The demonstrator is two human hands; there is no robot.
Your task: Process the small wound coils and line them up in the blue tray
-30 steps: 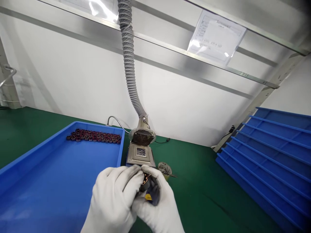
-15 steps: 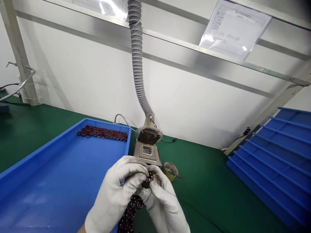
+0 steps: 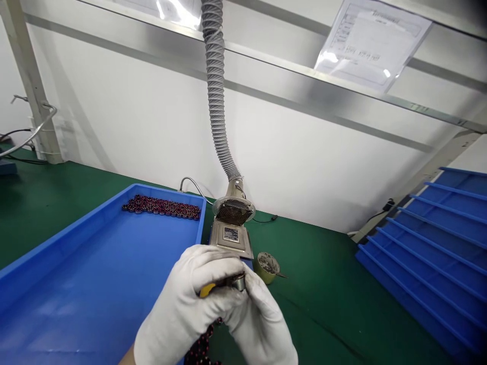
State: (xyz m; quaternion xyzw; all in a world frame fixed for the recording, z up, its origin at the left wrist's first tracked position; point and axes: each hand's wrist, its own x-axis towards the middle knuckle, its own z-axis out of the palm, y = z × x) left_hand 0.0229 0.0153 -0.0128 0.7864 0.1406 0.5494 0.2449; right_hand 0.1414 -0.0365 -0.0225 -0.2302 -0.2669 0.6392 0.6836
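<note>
Two gloved hands partly hiding metal unit, cup nearby, blue tray.

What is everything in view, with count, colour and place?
large tray: one, blue, left
small round parts: many, dark red, in tray and foreground
stacked trays: several, blue, right
tabletop: one, green, under trays
hose: one, grey, upper centre
fan head: one, silvery, hose end
metal device: one, silvery, below fan
cup: one, yellowish green, beside device
paper sheets: two, white, top
post: one, beige, far left
held part: one, silvery, lower centre
unclear item: one, yellow, beside it
left hand: one, white glove, around held part
right hand: one, white glove, beside left
</note>
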